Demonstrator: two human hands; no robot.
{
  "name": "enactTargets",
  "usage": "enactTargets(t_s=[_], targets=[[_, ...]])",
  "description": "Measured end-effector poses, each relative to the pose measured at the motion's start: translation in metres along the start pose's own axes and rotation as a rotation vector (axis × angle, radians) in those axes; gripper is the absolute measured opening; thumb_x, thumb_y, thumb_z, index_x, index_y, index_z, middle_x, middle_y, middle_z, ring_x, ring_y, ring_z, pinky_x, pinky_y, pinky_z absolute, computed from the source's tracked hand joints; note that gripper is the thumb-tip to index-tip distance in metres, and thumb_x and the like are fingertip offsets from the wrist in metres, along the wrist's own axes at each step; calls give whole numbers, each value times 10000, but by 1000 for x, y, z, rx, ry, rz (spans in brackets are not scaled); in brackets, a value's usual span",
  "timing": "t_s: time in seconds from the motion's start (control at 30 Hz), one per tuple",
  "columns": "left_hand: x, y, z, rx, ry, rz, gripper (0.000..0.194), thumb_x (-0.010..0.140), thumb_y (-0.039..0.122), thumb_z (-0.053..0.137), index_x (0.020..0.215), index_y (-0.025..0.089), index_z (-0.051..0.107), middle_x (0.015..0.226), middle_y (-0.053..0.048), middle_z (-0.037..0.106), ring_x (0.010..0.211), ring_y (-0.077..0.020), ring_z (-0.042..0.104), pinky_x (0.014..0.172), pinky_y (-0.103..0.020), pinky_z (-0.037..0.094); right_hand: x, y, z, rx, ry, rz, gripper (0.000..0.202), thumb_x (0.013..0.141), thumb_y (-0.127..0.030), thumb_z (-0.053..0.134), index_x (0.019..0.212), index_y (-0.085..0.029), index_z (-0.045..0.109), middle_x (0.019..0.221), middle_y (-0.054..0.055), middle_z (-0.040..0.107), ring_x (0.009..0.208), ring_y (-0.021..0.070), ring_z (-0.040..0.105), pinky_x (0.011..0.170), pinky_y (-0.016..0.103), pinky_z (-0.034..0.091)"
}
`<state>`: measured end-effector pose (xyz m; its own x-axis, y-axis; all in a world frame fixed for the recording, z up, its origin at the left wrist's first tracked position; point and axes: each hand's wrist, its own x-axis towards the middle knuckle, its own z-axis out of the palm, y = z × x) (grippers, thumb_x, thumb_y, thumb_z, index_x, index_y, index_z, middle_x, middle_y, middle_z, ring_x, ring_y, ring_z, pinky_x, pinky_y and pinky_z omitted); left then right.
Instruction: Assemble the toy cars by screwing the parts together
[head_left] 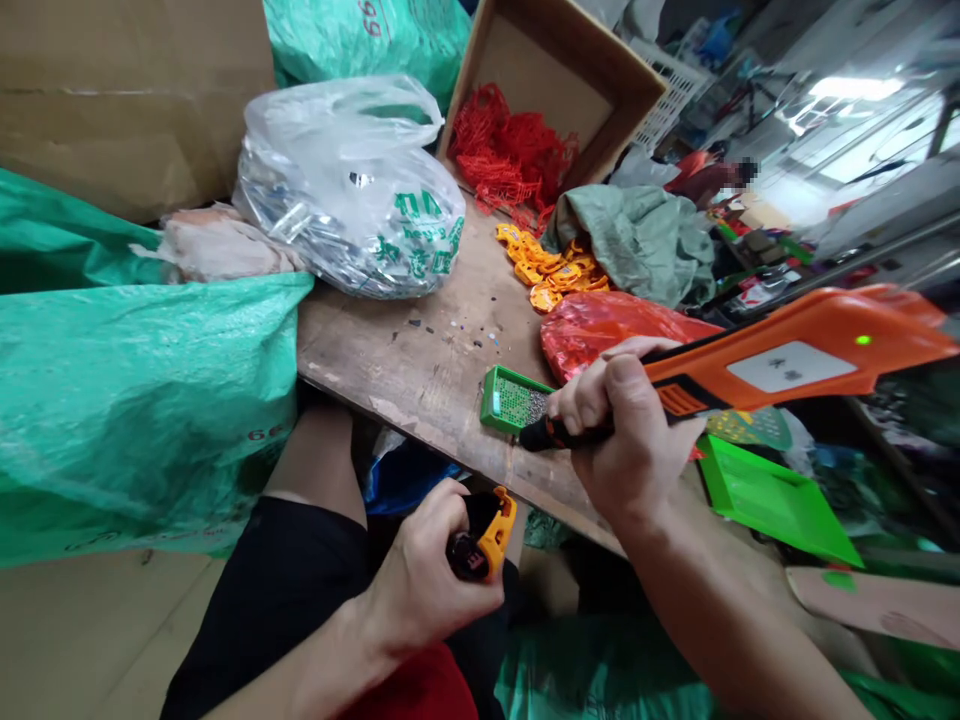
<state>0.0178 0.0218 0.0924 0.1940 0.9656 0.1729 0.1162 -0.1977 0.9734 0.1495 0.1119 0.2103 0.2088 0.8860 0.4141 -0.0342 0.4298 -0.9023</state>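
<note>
2 hands (427, 570) hold 1 orange tool (795, 350) and 1 black-and-yellow part (484, 535).

Wooden bench (390, 350) — orange parts (551, 268), green screw tray (506, 400), bags (356, 195).

I log cardbd box (131, 105) upper L of view, grn sack (135, 410) below it, clear bag (352, 180) w/ shiny metal pcs (285, 215), wooden box (551, 65) w/ red pcs (510, 150), white crate (670, 95) behind, person (701, 180) in bkgd.
</note>
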Motion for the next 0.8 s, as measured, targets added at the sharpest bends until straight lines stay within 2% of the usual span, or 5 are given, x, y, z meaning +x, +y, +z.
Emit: enactTargets(t_s=[0.1, 0.17, 0.27, 0.53, 0.8], targets=[[-6, -3, -13, 250, -14, 308, 213, 727, 161, 694, 766, 227, 495, 860, -103, 633, 759, -241, 644, 627, -334, 553, 2, 0, -4, -27, 0, -22, 281, 882, -363, 773, 841, -247, 521, 490, -126, 413, 374, 85, 383, 416, 245, 406], [-10, -4, -21, 408, -33, 423, 151, 790, 210, 696, 858, 190, 563, 923, -150, 684, 775, -264, 675, 658, -375, 596, 3, 2, -7, -55, -6, -35, 281, 895, -389, 761, 858, -259, 514, 499, -126, 393, 378, 93, 379, 421, 258, 398], [-17, -5, -28, 555, -19, 520, 152, 862, 281, 691, 920, 186, 587, 982, -163, 710, 816, -278, 690, 707, -404, 614, 3, 4, -9, -104, -10, -46, 299, 906, -438, 746, 857, -269, 505, 512, -120, 372, 381, 101, 369, 416, 276, 382], [-27, -7, -36, 680, -18, 590, 90, 884, 224, 652, 882, 192, 568, 1018, -169, 690, 854, -275, 657, 739, -405, 584, 6, 4, -11, -127, -3, -69, 323, 899, -486, 751, 857, -279, 508, 516, -111, 367, 392, 112, 379, 416, 287, 377], [-33, -6, -40, 721, -62, 529, 89, 919, 261, 608, 858, 200, 587, 1015, -169, 696, 840, -282, 655, 733, -427, 574, 8, 5, -13, -114, -16, -103, 308, 885, -479, 762, 874, -272, 534, 524, -110, 399, 401, 106, 389, 440, 283, 386]])
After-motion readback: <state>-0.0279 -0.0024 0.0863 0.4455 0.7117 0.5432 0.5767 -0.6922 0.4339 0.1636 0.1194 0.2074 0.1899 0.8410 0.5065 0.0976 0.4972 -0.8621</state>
